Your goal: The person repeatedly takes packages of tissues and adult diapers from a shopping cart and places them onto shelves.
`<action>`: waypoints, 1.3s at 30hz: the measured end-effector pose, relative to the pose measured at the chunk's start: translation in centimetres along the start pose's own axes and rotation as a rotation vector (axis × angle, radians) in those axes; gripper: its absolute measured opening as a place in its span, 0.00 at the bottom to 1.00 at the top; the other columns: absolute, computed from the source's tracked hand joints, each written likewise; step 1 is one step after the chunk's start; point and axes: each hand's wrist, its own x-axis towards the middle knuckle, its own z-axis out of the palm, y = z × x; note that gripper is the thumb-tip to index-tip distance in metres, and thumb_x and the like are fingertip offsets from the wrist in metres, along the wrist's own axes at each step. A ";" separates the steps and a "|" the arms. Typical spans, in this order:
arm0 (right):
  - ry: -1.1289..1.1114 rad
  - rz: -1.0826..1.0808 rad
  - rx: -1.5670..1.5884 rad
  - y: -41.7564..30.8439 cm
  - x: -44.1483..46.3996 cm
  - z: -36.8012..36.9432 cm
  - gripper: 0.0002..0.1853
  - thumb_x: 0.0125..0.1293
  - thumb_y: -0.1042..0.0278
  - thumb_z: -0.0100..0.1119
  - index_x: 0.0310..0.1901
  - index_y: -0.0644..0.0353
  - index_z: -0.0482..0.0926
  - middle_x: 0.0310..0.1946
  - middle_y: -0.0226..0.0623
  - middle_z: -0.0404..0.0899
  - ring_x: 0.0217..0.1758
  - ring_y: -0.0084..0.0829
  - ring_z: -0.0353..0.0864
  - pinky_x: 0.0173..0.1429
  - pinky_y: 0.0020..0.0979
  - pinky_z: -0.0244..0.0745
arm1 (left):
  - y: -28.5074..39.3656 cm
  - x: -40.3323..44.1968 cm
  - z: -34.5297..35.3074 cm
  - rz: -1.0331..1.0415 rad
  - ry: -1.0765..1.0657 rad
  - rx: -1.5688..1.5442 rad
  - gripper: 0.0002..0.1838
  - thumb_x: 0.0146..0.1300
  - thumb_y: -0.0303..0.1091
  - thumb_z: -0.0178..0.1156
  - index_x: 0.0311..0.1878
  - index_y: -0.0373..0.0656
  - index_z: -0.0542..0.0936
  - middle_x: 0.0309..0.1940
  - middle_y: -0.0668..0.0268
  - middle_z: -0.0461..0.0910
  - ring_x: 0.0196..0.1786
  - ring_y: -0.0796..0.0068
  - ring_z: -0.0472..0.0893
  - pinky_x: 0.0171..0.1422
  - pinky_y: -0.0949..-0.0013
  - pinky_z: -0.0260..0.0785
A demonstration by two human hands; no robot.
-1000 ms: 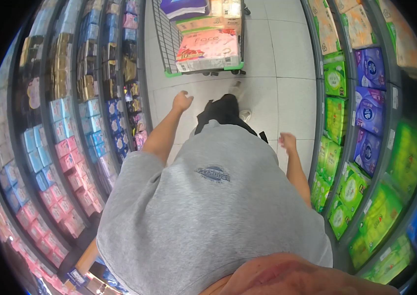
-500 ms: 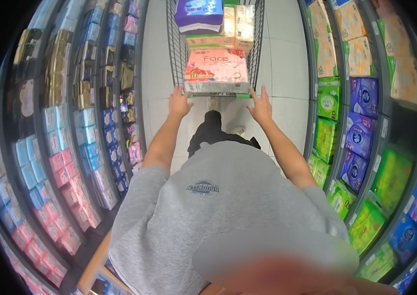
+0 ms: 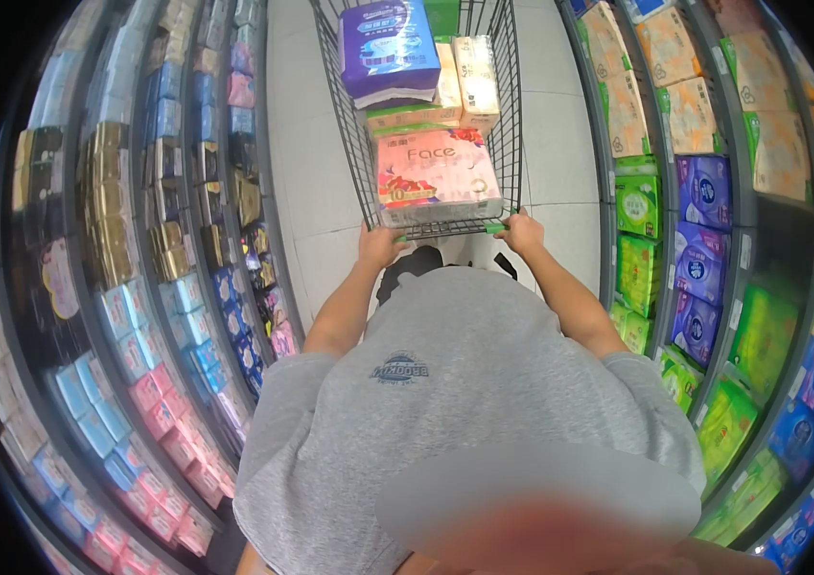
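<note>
A wire shopping cart (image 3: 514, 144) with a green-ended handle stands right in front of me. My left hand (image 3: 383, 246) is closed round the left end of the handle, and my right hand (image 3: 521, 233) grips its right end. Inside the cart, nearest to me, lies a pink "Face" tissue pack (image 3: 438, 174). Behind it are cream-coloured tissue packs (image 3: 477, 79) with a purple and blue pack (image 3: 388, 50) on top at the left. Part of a green pack (image 3: 441, 17) shows at the far end.
Shelves of small pink, blue and gold packs (image 3: 162, 402) line the left side. On the right, shelves hold green packs (image 3: 638, 203), purple packs (image 3: 702, 251) and orange-white packs (image 3: 752, 153). Pale floor tiles (image 3: 560, 144) run between them.
Both hands were apart from the cart, then open beside its handle; now they are closed on it. The cart appears nearer, with more of its contents in view.
</note>
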 end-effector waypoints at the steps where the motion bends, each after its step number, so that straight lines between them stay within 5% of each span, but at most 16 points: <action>1: -0.008 0.004 -0.004 0.1 0.3 -0.2 0.21 0.46 0.48 0.72 0.42 0.46 0.86 0.48 0.40 0.77 0.47 0.39 0.81 0.47 0.40 0.77 | 0.2 0.3 -0.6 0.005 -0.037 -0.006 0.21 0.53 0.55 0.65 0.47 0.56 0.84 0.41 0.61 0.84 0.50 0.63 0.80 0.72 0.41 0.45; 10: 0.025 0.022 0.000 0.6 3.6 -2.5 0.22 0.45 0.47 0.72 0.43 0.44 0.86 0.48 0.37 0.77 0.48 0.39 0.81 0.50 0.40 0.77 | 0.4 3.8 -2.4 0.029 -0.074 -0.049 0.18 0.55 0.52 0.62 0.47 0.58 0.85 0.39 0.62 0.84 0.49 0.63 0.81 0.74 0.39 0.33; 13: 0.022 0.024 -0.006 0.5 5.8 -3.3 0.21 0.44 0.46 0.73 0.40 0.45 0.86 0.48 0.37 0.77 0.47 0.40 0.81 0.48 0.42 0.77 | -0.4 5.7 -3.0 0.092 -0.012 -0.059 0.20 0.55 0.56 0.62 0.46 0.57 0.85 0.39 0.62 0.84 0.47 0.59 0.81 0.70 0.34 0.39; 20: 0.085 0.040 0.014 -1.3 11.7 -7.5 0.23 0.43 0.47 0.74 0.39 0.51 0.86 0.47 0.39 0.77 0.47 0.41 0.81 0.48 0.41 0.78 | -1.7 12.6 -7.8 0.140 0.041 -0.011 0.20 0.53 0.55 0.64 0.44 0.54 0.86 0.36 0.58 0.84 0.47 0.60 0.81 0.70 0.44 0.43; 23: 0.139 0.008 0.011 -1.8 14.9 -9.4 0.26 0.44 0.46 0.73 0.38 0.58 0.83 0.48 0.41 0.76 0.46 0.42 0.82 0.46 0.40 0.79 | -2.1 16.3 -10.2 0.119 -0.016 -0.002 0.17 0.53 0.51 0.64 0.44 0.56 0.86 0.37 0.63 0.85 0.49 0.64 0.81 0.73 0.43 0.36; 25: 0.156 0.008 0.013 -2.4 16.8 -10.9 0.26 0.44 0.47 0.74 0.39 0.60 0.83 0.48 0.42 0.76 0.46 0.41 0.83 0.47 0.40 0.79 | -2.0 18.8 -12.3 0.066 -0.015 0.003 0.22 0.50 0.56 0.66 0.45 0.54 0.86 0.37 0.61 0.85 0.49 0.63 0.81 0.71 0.49 0.42; 32: 0.106 0.017 0.003 -3.6 24.9 -17.6 0.26 0.42 0.48 0.76 0.39 0.56 0.83 0.45 0.43 0.79 0.45 0.40 0.83 0.46 0.37 0.79 | -1.6 27.3 -17.4 -0.125 -0.059 -0.026 0.24 0.50 0.57 0.66 0.49 0.59 0.84 0.49 0.62 0.81 0.56 0.62 0.78 0.74 0.38 0.40; 36: 0.100 -0.005 -0.014 -4.3 29.6 -21.1 0.26 0.42 0.48 0.76 0.40 0.56 0.83 0.45 0.43 0.79 0.46 0.39 0.83 0.47 0.37 0.79 | -1.0 31.5 -20.1 -0.221 -0.039 -0.024 0.23 0.51 0.57 0.65 0.49 0.62 0.84 0.50 0.64 0.81 0.58 0.64 0.76 0.74 0.39 0.41; 39: 0.099 -0.004 -0.014 -4.3 32.9 -23.6 0.26 0.42 0.47 0.76 0.41 0.55 0.83 0.45 0.43 0.80 0.47 0.38 0.83 0.47 0.37 0.79 | 0.7 34.6 -21.6 -0.270 -0.084 0.056 0.25 0.54 0.53 0.64 0.56 0.57 0.80 0.60 0.60 0.74 0.66 0.62 0.69 0.74 0.39 0.40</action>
